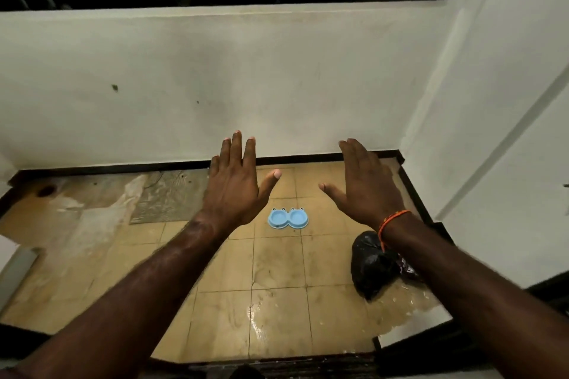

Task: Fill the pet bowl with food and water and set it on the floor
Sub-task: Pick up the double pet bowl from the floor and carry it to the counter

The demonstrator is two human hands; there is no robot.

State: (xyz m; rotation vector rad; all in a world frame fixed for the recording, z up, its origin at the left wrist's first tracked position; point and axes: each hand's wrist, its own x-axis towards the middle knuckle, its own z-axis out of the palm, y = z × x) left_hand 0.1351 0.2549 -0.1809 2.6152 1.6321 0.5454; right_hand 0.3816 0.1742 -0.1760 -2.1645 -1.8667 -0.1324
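blue double bowl sitting on the balcony floor

so the light blue pet bowl sits flat on the tan tiled floor, both cups look empty. left hand and right hand hover above it, palms down, fingers straight and spread, holding nothing. black plastic bag sits to the right, wet patch near it.
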